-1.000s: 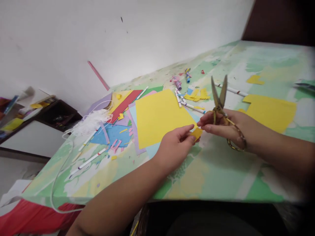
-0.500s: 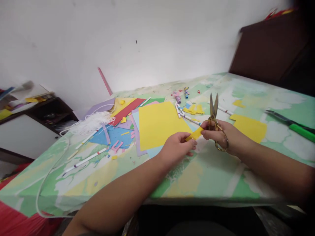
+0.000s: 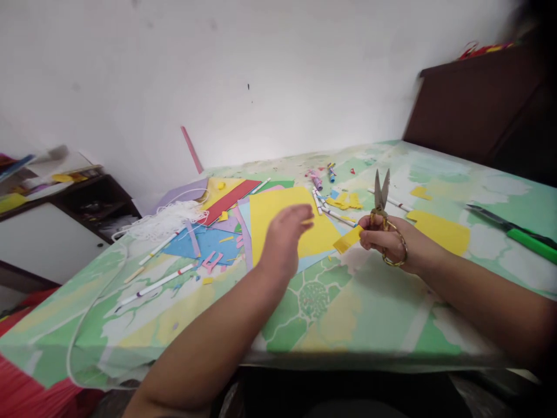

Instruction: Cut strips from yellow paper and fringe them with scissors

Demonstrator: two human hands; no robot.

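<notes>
My right hand (image 3: 383, 238) pinches a small strip of yellow paper (image 3: 347, 240) between thumb and fingers. The same hand carries a pair of scissors (image 3: 381, 194), their handle loops around the fingers and the blades pointing up, slightly apart. My left hand (image 3: 282, 241) is empty and raised over a large yellow sheet (image 3: 308, 229), its fingers stretched out and a little blurred. Under that sheet lie light blue and purple sheets. To the right of my right hand rests a cut piece of yellow paper (image 3: 448, 233).
White string (image 3: 167, 219) lies heaped at the left, near a red strip (image 3: 232, 200), a blue sheet (image 3: 204, 241) and paper scraps. Several white markers (image 3: 159, 283) are scattered about. Green-handled shears (image 3: 522, 235) lie at the right. A dark brown cabinet (image 3: 461, 104) stands behind.
My left hand has let go of the yellow strip and moved up and left over the yellow sheet. My right hand still holds the strip and scissors. The view has shifted slightly.
</notes>
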